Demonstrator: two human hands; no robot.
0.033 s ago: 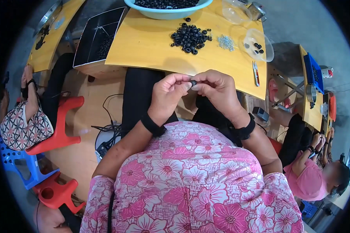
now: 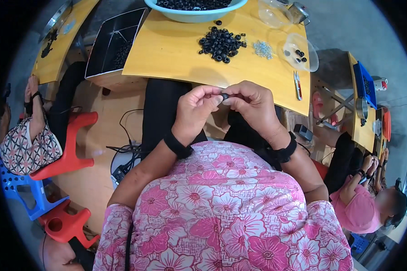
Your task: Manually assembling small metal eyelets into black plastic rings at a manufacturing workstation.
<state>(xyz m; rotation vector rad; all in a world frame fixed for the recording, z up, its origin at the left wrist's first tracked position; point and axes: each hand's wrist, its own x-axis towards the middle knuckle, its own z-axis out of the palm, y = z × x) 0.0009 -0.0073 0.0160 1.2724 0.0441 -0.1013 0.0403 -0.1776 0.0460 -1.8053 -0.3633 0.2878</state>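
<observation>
One black piece (image 2: pixel 225 96) pinched between left fingers (image 2: pixel 206 91) and right fingers (image 2: pixel 238 91).

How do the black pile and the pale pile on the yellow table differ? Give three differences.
The black pile is dark; the pale pile looks silvery. The black pile spreads wider than the pale pile. The black pile's pieces look chunky, the pale pile's much finer. Both are loose heaps on the yellow table.
</observation>
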